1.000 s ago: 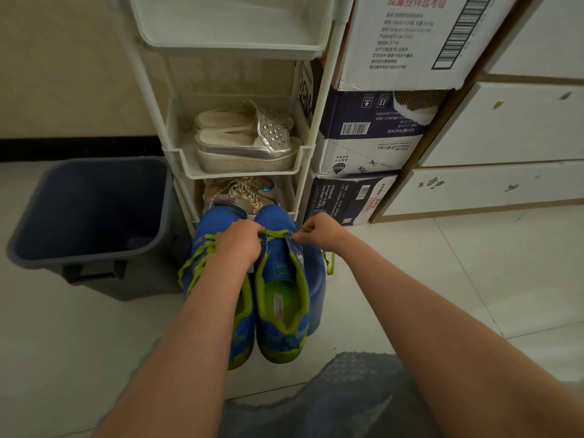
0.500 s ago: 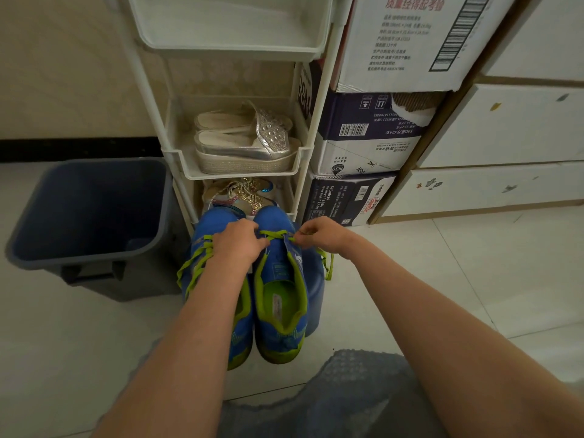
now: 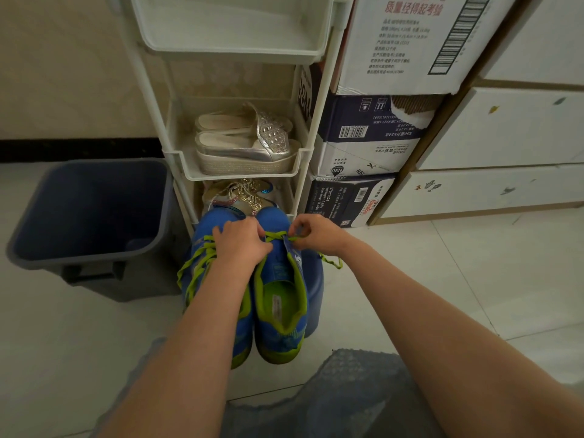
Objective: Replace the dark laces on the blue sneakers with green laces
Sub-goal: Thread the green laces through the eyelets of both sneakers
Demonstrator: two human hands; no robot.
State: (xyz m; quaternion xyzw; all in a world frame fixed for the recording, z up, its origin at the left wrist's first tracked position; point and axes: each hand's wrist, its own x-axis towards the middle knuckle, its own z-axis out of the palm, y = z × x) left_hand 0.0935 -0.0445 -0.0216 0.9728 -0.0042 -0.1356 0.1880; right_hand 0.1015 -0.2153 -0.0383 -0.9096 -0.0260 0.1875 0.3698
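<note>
Right grip: the right hand [image 3: 316,233] has its fingers curled, with thumb and forefinger pinching the green lace [image 3: 275,237] at the right edge of the lacing.
Left grip: the left hand [image 3: 240,243] lies knuckles up, its fingers curled over the other end of that lace. The pinch itself is hidden under the hand.
Lace: a short stretch runs between the two hands across the far part of the tongue. One end hangs off to the right of the shoe.
Task shoes: the right-hand sneaker [image 3: 281,311] is blue with green lining, heel near and toe far. The left-hand sneaker [image 3: 205,227] touches it side by side and is largely covered by the left forearm.
Other lace: a second green lace [image 3: 196,270] loops loosely down the left side of the left-hand sneaker.
Support: both sneakers sit on a blue round object [image 3: 316,292]. Only its right edge shows, and I cannot tell what it is.
Far: a white rack [image 3: 311,128] stands just beyond the toes. Silver sandals [image 3: 246,143] are on its middle shelf, and a glittery shoe [image 3: 243,194] on the lowest shelf is partly hidden behind the toes.
Left: a dark bin [image 3: 88,210] stands on the floor [image 3: 474,279], just beside the rack.
Right: stacked cardboard boxes [image 3: 363,143] stand against the rack, with white drawers [image 3: 505,128] further right.
Near: grey patterned fabric [image 3: 347,393] is cut off by the bottom edge.
Hard to make out: the eyelets under the hands, and how far the lacing goes.
</note>
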